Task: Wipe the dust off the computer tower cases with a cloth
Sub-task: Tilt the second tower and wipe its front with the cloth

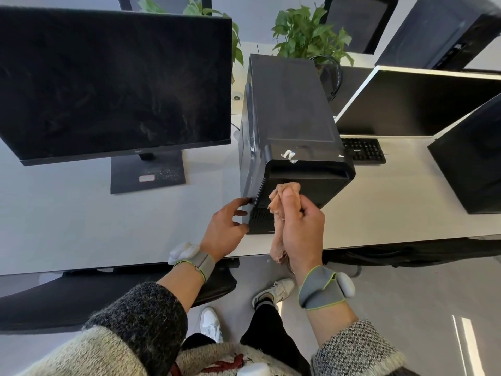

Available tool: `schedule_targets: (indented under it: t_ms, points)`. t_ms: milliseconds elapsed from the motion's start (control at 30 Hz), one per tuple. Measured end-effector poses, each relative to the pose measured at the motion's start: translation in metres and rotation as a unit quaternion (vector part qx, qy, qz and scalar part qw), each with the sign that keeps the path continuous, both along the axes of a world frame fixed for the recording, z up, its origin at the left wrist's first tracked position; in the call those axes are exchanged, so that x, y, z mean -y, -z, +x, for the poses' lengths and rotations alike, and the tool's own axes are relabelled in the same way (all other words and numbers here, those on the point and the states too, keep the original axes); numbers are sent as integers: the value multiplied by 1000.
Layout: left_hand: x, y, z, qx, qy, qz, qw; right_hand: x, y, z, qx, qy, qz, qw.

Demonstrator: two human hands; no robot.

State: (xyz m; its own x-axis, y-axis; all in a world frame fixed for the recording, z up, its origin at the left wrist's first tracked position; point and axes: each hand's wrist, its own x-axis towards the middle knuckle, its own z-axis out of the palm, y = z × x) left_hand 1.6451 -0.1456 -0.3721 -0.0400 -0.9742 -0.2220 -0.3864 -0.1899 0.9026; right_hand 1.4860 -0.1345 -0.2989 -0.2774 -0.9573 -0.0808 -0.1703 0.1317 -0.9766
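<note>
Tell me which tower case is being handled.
The middle tower case, with a torn sticker on top: the left hand grips its front corner, the cloth is at its front.

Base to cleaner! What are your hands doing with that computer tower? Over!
Left grip holds the tower at its front left edge. Right grip clutches the cloth by the front panel. Nothing blocking. Over.
</note>
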Motion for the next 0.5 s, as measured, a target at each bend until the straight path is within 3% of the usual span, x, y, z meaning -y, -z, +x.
schedule_targets:
  t_ms: [167, 367, 500]
  points:
    - [-1, -2, -1, -2, -4, 3, 1000, 0, 17, -3, 0, 11, 81, 997]
    - [0, 0, -1, 3, -2, 1, 1000, 1, -12, -6, 14, -1, -37, 999]
    - [-1, -3, -1, 1, -4, 5, 1000, 1, 11, -4, 18, 11, 59, 998]
